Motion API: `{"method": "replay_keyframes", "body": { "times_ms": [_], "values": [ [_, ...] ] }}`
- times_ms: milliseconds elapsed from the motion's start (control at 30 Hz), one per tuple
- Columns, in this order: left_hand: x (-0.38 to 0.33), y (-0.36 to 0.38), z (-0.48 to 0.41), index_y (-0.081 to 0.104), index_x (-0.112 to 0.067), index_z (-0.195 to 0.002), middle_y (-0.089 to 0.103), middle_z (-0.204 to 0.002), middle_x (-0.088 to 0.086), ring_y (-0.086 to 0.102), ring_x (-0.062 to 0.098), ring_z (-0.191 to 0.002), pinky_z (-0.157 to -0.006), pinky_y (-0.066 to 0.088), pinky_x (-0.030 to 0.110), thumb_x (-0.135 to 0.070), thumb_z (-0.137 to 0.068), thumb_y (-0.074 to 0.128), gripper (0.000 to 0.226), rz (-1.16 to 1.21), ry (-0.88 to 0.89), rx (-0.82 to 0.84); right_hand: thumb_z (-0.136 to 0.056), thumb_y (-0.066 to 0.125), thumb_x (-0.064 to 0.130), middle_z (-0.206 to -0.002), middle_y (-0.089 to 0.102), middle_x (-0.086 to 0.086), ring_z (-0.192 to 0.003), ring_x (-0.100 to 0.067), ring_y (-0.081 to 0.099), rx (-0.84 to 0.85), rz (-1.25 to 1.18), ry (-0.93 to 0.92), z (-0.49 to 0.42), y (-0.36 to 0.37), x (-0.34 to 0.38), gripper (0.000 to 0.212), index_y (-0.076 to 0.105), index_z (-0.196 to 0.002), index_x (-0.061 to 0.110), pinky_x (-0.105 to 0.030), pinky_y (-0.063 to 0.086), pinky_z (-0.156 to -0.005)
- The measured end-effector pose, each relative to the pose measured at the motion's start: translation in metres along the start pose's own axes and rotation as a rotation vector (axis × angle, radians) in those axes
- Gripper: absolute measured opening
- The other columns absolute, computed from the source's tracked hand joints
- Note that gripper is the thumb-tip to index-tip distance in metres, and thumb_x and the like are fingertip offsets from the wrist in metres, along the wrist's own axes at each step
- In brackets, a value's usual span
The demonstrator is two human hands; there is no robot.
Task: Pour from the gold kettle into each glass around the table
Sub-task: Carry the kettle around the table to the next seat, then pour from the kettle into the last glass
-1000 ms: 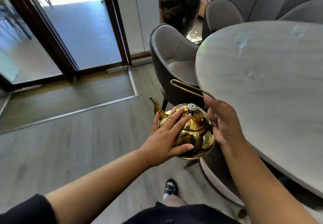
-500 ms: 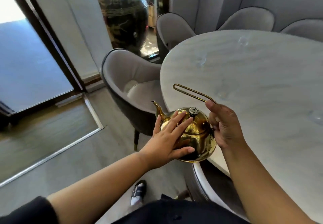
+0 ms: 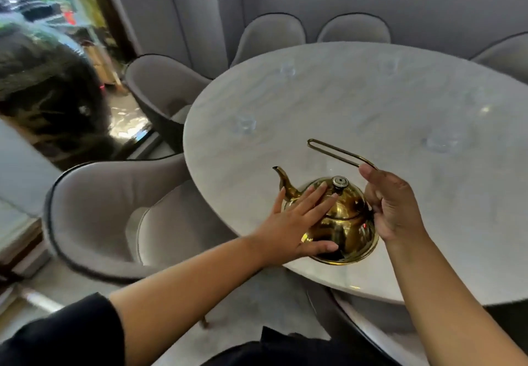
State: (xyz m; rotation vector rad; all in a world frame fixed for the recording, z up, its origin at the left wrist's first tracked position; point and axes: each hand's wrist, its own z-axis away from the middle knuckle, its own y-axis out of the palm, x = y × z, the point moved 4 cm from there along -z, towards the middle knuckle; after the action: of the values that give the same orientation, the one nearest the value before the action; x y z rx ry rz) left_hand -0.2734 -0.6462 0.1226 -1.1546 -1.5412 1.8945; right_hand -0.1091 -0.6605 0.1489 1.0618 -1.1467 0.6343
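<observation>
The gold kettle (image 3: 347, 223) is over the near edge of the round marble table (image 3: 357, 108), spout pointing left and away from me. My right hand (image 3: 391, 203) grips the base of its long wire handle. My left hand (image 3: 297, 220) lies flat with straight fingers against the kettle's left side and lid. Several small clear glasses stand around the table: one at the left (image 3: 243, 125), one at the right (image 3: 441, 141), and one at the far side (image 3: 287, 69). They are blurred and their contents cannot be told.
Grey upholstered chairs ring the table: one close at my left (image 3: 114, 211), another behind it (image 3: 163, 86), two at the far side (image 3: 271, 34). A large dark jar (image 3: 48, 100) stands at the left by a doorway.
The view has swung right, toward the table. The kettle, held the same way in both hands, has gone from beside the table's edge to over the tabletop.
</observation>
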Motion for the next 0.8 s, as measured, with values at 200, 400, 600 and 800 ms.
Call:
{"method": "replay_keyframes", "body": {
  "times_ms": [200, 400, 600, 800],
  "values": [
    [0.014, -0.004, -0.052, -0.009, -0.031, -0.147, -0.021, -0.153, -0.009, -0.017, 0.005, -0.14, -0.11, -0.021, 0.045, -0.066, -0.086, 0.03, 0.08, 0.016, 0.152, 0.047, -0.059, 0.083, 0.026, -0.032, 0.026, 0.013, -0.032, -0.004, 0.023, -0.217, 0.067, -0.075, -0.023, -0.015, 0.013, 0.055, 0.036, -0.032, 0.021, -0.011, 0.034, -0.039],
    [0.012, 0.004, -0.105, -0.014, -0.034, -0.146, -0.022, -0.154, -0.008, -0.019, 0.002, -0.139, -0.109, -0.023, 0.043, -0.061, -0.09, 0.036, 0.08, 0.08, 0.213, 0.096, -0.075, 0.076, 0.012, -0.031, 0.028, 0.014, -0.028, -0.001, 0.027, -0.312, 0.155, -0.115, -0.056, -0.035, 0.03, 0.058, 0.038, -0.033, 0.021, -0.009, 0.04, -0.044],
    [0.02, 0.007, -0.145, -0.022, -0.036, -0.143, -0.031, -0.15, -0.013, -0.015, 0.0, -0.138, -0.111, -0.016, 0.043, -0.061, -0.09, 0.038, 0.084, 0.16, 0.234, 0.171, -0.069, 0.083, 0.018, -0.036, 0.029, 0.013, -0.035, -0.007, 0.03, -0.299, 0.313, -0.123, -0.095, -0.045, 0.038, 0.053, 0.036, -0.044, 0.017, -0.018, 0.036, -0.045],
    [0.035, 0.011, -0.162, -0.029, -0.038, -0.139, -0.038, -0.145, -0.015, -0.021, -0.003, -0.134, -0.108, -0.02, 0.038, -0.06, -0.091, 0.037, 0.085, 0.17, 0.269, 0.238, -0.067, 0.085, 0.027, -0.041, 0.034, 0.006, -0.046, -0.014, 0.036, -0.249, 0.498, -0.097, -0.126, -0.039, 0.037, 0.053, 0.04, -0.04, 0.018, -0.029, 0.039, -0.058]
  ]
}}
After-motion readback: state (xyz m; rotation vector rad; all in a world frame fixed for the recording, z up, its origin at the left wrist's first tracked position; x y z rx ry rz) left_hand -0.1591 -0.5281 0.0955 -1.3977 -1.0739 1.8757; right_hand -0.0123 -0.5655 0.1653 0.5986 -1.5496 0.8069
